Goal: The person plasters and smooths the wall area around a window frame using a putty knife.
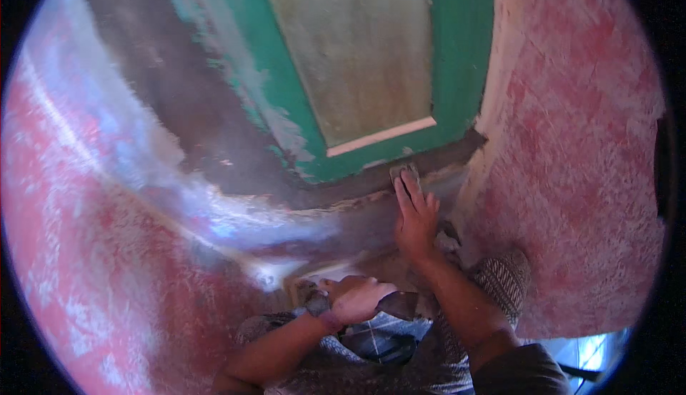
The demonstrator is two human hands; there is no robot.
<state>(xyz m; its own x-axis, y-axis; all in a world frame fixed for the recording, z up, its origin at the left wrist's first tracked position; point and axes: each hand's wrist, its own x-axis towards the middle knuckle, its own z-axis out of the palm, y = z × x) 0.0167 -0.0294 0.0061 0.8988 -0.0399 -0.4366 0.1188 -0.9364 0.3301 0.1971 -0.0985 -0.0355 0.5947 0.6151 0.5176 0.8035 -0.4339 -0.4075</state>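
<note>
My right hand [418,220] presses a small flat pad [401,170], like sandpaper, with extended fingers on the dark grey strip [450,150] just below a green-framed panel [457,59]. My left hand [351,300] is lower, near my lap, closed around a dark flat tool [396,305] that looks like a scraper; its exact shape is unclear. The green frame surrounds a pale, mottled inner panel [357,52] and has whitish patches along its left and bottom edges.
Mottled pink-red surfaces [572,180] lie on both sides, with a pale band [107,166] curving along the left. My patterned-clad legs [500,284] are at the bottom. A bright shiny patch [593,352] shows at the lower right.
</note>
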